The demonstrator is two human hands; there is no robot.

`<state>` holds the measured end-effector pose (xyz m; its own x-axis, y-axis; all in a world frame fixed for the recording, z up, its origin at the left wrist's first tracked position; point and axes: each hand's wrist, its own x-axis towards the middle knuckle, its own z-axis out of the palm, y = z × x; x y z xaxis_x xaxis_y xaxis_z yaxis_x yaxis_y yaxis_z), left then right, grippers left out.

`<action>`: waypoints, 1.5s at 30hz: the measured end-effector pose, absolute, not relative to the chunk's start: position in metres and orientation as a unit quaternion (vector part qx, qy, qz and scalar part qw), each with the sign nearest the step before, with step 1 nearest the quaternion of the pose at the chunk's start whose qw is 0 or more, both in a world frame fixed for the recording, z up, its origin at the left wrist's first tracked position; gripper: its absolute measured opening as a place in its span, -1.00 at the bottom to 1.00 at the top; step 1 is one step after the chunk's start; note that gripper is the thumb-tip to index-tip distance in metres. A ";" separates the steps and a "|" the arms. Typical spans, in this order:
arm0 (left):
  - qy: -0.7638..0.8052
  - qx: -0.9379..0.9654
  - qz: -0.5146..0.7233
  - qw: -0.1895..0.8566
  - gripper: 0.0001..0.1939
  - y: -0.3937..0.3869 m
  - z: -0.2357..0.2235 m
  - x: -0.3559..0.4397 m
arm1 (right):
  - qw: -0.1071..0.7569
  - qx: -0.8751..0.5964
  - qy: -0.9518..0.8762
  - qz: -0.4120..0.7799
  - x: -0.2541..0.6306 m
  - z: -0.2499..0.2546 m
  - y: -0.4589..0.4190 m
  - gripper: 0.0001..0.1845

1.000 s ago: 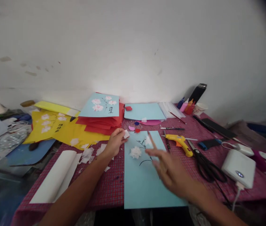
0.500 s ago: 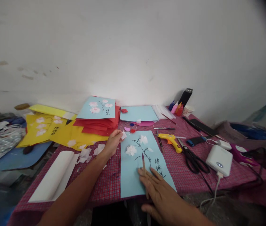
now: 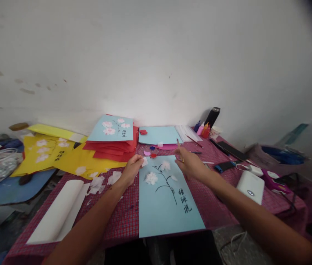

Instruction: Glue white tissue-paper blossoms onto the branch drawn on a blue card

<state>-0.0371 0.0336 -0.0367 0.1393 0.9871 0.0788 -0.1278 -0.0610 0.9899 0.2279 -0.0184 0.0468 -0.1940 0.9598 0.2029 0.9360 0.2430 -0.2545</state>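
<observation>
Blue sheet: flat on the near part of the desk, between and below the two sets of fingers; smooth and matte, a long rectangle.
Branch: thin dark curved strokes, uncovered like the brushed characters, since both hands are clear of them.
White roll: soft curled paper, nearer than the left fingers and out to their left.
Power bank: glossy rounded block, right of the right fingers.
Petal clusters: ruffled and layered, between the fingers and slightly nearer, on the sheet's upper half.
Paper scraps: thin, crumpled, left of the left fingers.
Left fingers: narrow, pinching a small white piece by the sheet's upper left corner.
Right fingers: closed round a slim brush, just beyond the sheet's upper right edge; whether they also touch anything beneath is hidden.
Colour blobs: red, blue and pink, glossy, just beyond the left fingers.
Red stack: layered folded paper beyond the left fingers, a flowered blue card on top.
Squeeze bottles: beyond the right fingers, pointed caps, beside a dark cylindrical flask.
</observation>
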 end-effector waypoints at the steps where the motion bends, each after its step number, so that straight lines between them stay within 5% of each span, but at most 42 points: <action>1: 0.414 0.521 0.509 0.546 -0.84 0.034 -0.036 -0.037 | 0.131 -0.608 -0.782 0.037 0.225 0.050 0.001 -0.60; 10: 0.416 0.524 0.505 0.545 -0.84 0.036 -0.040 -0.039 | 0.036 -0.544 -0.836 0.065 0.196 0.014 0.068 -0.55; 22: 0.438 0.540 0.489 0.526 -0.83 0.034 -0.037 -0.039 | 0.022 -0.495 -0.864 0.090 0.207 0.002 0.093 -0.37; 39: 0.437 0.545 0.485 0.526 -0.84 0.033 -0.034 -0.039 | -0.003 -0.494 -0.864 0.093 0.211 0.003 0.106 -0.58; 45: 0.438 0.542 0.486 0.528 -0.84 0.031 -0.031 -0.038 | 0.010 -0.498 -0.863 0.087 0.213 0.001 0.101 -0.39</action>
<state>-0.0379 0.0311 -0.0311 0.1444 0.9874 0.0648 -0.0382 -0.0598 0.9975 0.2132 0.1009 0.0005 -0.5045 0.8607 -0.0684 0.8571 0.4897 -0.1601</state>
